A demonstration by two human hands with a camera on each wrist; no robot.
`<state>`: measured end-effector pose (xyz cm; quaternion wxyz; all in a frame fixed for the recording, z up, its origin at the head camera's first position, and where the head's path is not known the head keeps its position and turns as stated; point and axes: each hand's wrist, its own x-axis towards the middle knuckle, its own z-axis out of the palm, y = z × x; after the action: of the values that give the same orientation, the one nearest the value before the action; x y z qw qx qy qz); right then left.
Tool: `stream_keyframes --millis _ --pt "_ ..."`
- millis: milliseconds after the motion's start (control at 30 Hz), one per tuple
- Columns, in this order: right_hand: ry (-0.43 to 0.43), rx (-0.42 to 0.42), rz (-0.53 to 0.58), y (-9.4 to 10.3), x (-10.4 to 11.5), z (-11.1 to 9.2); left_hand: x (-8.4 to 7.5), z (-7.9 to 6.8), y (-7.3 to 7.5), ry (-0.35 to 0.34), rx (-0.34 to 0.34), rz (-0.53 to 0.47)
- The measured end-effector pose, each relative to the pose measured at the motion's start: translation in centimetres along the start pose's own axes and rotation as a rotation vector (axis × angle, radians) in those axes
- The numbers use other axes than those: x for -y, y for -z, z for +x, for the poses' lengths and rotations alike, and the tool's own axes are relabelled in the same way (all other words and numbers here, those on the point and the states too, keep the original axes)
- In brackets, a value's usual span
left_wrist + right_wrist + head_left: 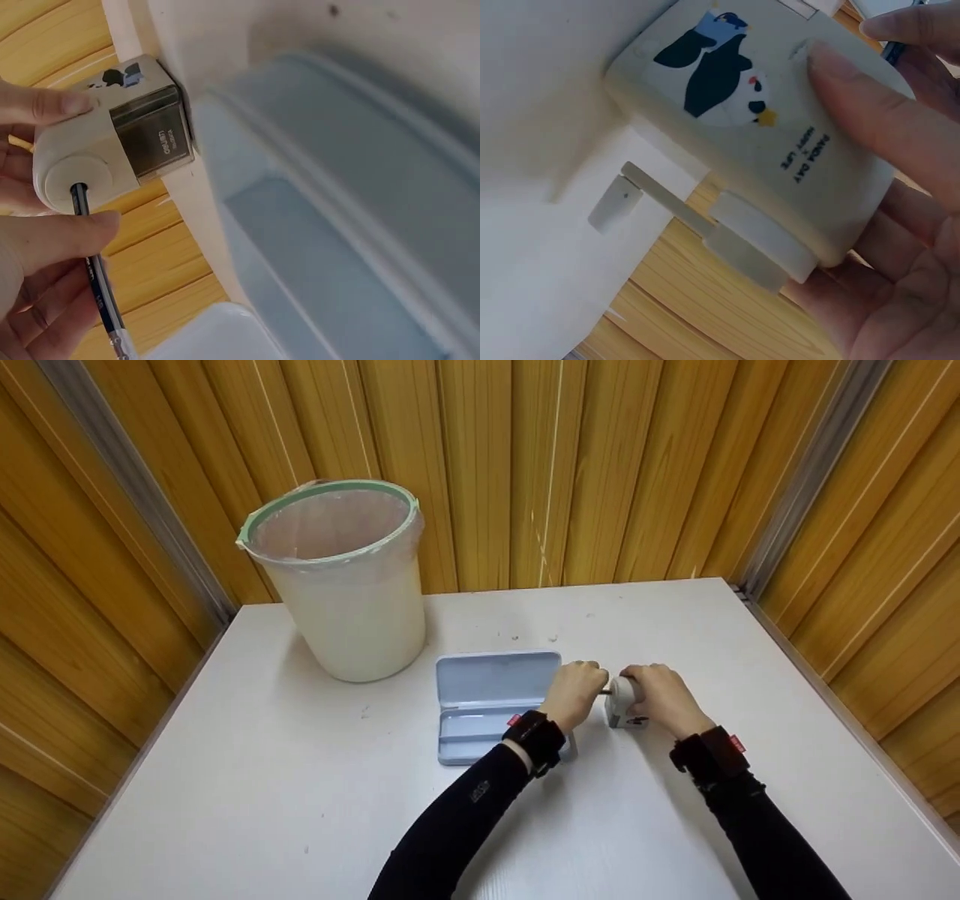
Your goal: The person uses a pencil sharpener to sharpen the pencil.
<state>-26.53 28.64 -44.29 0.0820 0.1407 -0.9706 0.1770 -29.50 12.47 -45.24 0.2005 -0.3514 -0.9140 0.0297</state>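
A white crank pencil sharpener [621,703] with a panda print stands on the table, and my right hand [664,699] grips it from the right and above. Its crank handle [667,201] juts out free of the fingers in the right wrist view. My left hand [576,694] pinches a dark striped pencil [99,289], whose front end sits in the sharpener's round hole. A dark see-through shavings drawer [154,135] shows below that hole. Left of the sharpener lies an open light-blue pencil case [480,679], partly hidden by my left hand and forearm.
A tall white bin [360,615] with a green rim and a plastic liner stands at the back left of the white table [225,780]. Wood-patterned panels [480,472] rise behind and at both sides. Small specks mark the tabletop.
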Motion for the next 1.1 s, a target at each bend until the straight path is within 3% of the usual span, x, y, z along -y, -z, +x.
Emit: stream_keyframes --millis 367,600,700,933,1100 --pt "-0.006 -0.018 0.022 0.0 0.0 0.2 0.6 0.1 -0.1 -0.003 -0.007 -0.044" --pt "-0.003 0.001 0.049 0.0 -0.2 0.1 0.3 0.1 0.6 0.082 0.130 -0.155" --pt "0.010 0.043 0.080 0.4 -0.4 0.2 -0.2 0.3 0.9 0.088 0.144 -0.164" --pt "-0.042 0.135 0.091 2.8 -1.9 -0.3 -1.9 1.1 1.0 0.068 0.087 -0.127" --pt "-0.116 0.172 0.105 2.5 -3.8 -0.8 -3.3 2.2 0.6 0.000 0.066 -0.163"
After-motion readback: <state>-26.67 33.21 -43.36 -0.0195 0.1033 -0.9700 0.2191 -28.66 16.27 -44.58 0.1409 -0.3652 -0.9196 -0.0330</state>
